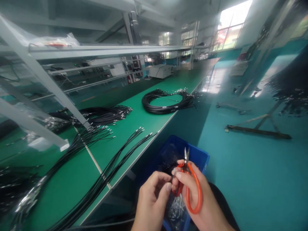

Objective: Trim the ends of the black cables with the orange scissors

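Note:
My right hand (204, 195) is closed around a pair of scissors (198, 189) with orange-red handles. Their short metal blades point up and away, slightly parted. The thumb and forefinger of the same hand come together close to my left hand (151, 195). Thumb and fingers of the left hand are bent into a pinch; whatever lies between them is too small to name. Both hands are over a blue bin (204, 157), which holds clear plastic and pale scraps. Left of the hands, a bunch of black cables (113, 165) with metal tips lies along the green workbench (131, 123).
A coiled bundle of black cables (158, 109) rests farther along the bench edge. More cable bundles (103, 115) lie beside the white shelf post (57, 86). Across the floor at right stands a rack foot (260, 131) beneath hanging dark cables (291, 83).

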`<state>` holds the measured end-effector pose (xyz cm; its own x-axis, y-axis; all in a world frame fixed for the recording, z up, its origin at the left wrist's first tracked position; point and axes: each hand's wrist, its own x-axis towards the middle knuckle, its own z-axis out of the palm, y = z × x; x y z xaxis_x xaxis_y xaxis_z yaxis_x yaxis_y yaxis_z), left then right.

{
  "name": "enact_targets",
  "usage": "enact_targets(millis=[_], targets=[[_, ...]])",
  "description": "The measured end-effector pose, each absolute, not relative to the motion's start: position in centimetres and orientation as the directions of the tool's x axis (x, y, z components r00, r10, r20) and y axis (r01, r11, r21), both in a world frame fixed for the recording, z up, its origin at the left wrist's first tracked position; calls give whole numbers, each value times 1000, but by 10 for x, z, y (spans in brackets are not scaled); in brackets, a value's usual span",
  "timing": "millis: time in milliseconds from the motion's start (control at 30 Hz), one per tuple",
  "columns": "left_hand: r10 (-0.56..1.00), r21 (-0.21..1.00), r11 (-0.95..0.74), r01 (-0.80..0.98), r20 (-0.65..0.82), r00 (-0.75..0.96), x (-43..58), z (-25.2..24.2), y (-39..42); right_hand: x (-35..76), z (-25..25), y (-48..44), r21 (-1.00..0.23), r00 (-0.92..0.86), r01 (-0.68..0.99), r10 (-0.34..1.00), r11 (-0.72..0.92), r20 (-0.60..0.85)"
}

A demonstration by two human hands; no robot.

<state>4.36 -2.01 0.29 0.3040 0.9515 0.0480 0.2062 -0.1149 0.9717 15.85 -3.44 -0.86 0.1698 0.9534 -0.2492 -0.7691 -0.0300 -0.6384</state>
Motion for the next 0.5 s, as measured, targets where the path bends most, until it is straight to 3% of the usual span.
enact_targets(millis=[100,233,400,500], targets=[[965,992,-89,90,63,254,49,6,-22,151,-5,-37,-607,126,-789,939,-100,-319],[975,990,-102,95,81,206,48,9,-19,148,-1,-39,-688,158,-720,944,-92,-291],[922,979,97,-182,-19,387,37,7,-8,152,-7,-40,-636,24,-762,976,-121,-215],[928,956,146,-253,-44,371,35,7,-7,152,-11,-40,-612,-7,-779,978,-136,-208]])
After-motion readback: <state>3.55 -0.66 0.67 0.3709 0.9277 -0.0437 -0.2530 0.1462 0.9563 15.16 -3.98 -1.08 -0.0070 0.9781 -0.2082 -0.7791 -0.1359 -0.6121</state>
